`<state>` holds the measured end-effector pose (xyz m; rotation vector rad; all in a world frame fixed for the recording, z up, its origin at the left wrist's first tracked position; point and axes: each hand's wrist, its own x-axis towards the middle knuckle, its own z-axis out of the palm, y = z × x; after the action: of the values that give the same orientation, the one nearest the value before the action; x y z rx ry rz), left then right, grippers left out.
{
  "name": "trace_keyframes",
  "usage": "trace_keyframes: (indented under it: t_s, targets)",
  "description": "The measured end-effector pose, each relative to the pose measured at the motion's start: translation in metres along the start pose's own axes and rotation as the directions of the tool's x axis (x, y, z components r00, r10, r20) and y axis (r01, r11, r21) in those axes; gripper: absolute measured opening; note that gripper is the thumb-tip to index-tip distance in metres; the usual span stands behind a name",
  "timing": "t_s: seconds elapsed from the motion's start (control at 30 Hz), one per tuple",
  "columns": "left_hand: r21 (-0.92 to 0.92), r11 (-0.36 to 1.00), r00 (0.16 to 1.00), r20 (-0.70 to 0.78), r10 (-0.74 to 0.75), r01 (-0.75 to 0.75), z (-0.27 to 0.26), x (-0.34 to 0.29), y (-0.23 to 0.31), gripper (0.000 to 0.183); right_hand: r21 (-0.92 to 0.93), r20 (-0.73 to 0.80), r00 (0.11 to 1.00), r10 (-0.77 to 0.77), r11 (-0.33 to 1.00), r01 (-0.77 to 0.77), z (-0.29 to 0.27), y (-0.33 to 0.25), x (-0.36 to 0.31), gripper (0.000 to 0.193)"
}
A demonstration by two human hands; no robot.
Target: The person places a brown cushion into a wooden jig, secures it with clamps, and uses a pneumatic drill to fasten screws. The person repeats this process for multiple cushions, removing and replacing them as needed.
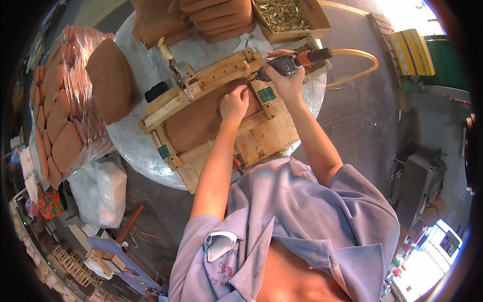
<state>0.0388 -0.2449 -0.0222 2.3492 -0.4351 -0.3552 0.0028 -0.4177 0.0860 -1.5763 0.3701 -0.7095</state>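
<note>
My right hand (pixel 286 80) is wrapped round a dark air-powered tool (pixel 285 65), with an orange-brown fitting and a yellow hose at its right end. The tool's left end is at the right part of a wooden jig (pixel 201 83). A brown cushion-like panel (pixel 193 123) lies inside the jig frame. My left hand (pixel 235 104) rests over that panel near the far wooden bar, its fingers curled and pinched together. Whatever is between those fingers is too small to make out. A metal toggle clamp (pixel 178 75) stands on the jig's far left side.
Brown padded panels are stacked (pixel 216 20) at the table's far side. Beside them sits a cardboard box (pixel 294 35) of brass-coloured hardware. The yellow hose (pixel 370 58) loops off to the right. Wrapped brown cushions (pixel 65 110) stand at left, near a white plastic bundle (pixel 103 194).
</note>
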Motion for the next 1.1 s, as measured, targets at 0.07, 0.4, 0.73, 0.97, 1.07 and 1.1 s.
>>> trace_keyframes:
  t_s: [0.07,0.4,0.73,0.97,1.07,1.1]
  targets:
    - [-0.006,1.0,1.0,-0.007,0.008,-0.008,0.0,-0.001,0.0,0.03,-0.011,0.01,1.0,-0.011,1.0,0.011,0.003,0.0,-0.001,0.035]
    - [-0.001,1.0,0.998,-0.059,0.025,-0.025,0.003,-0.001,-0.002,0.028,-0.087,0.074,0.985,-0.159,0.982,0.165,0.025,0.001,0.0,0.031]
    - [-0.004,0.999,0.999,-0.002,-0.034,0.034,0.009,-0.004,-0.006,0.033,-0.018,0.164,0.984,-0.066,0.997,0.07,0.014,0.002,0.019,0.034]
    - [-0.072,0.997,0.999,-0.023,-0.025,0.023,0.005,-0.006,-0.008,0.033,-0.131,0.259,0.966,-0.021,0.99,0.057,0.018,0.012,0.021,0.036]
    - [-0.116,0.993,0.999,-0.03,0.019,-0.023,0.001,-0.005,-0.013,0.035,-0.152,0.295,0.952,0.084,0.988,-0.04,0.015,0.003,0.023,0.034]
    - [-0.249,0.967,0.999,0.034,-0.038,0.045,-0.003,-0.006,-0.016,0.035,-0.113,0.287,0.956,0.065,0.993,-0.034,0.014,0.005,0.027,0.033]
